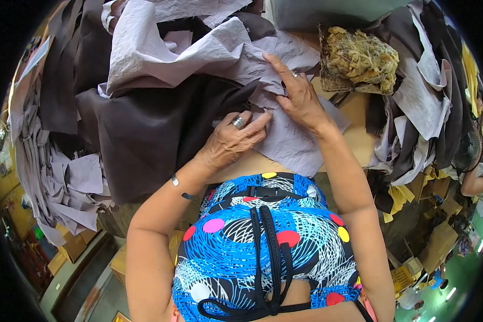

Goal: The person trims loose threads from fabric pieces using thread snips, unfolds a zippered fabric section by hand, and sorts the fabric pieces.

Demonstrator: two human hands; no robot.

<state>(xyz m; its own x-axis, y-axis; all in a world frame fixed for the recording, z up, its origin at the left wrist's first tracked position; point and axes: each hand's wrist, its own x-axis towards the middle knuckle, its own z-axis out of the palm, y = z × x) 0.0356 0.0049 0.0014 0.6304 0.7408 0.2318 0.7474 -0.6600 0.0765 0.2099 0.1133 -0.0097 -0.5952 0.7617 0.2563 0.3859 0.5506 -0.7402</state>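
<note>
Both hands rest on grey-lilac fabric (292, 139) spread in front of the body. My left hand (233, 138), with rings on a finger, pinches the edge of this fabric where it meets a dark brown piece (139, 129). Up and to the right, my right hand (300, 99) lies on the lilac fabric, its index finger stretched out and the other fingers partly bent. A larger lilac piece (145, 59) is folded over the dark fabric at the upper left.
A shallow tray holds a yellowish fibrous clump (359, 59) at the upper right. Piles of dark and lilac fabric hang at the left (37, 155) and right (418, 102). Wooden tabletop (357, 145) shows beside the right forearm. Boxes and people are at the lower right.
</note>
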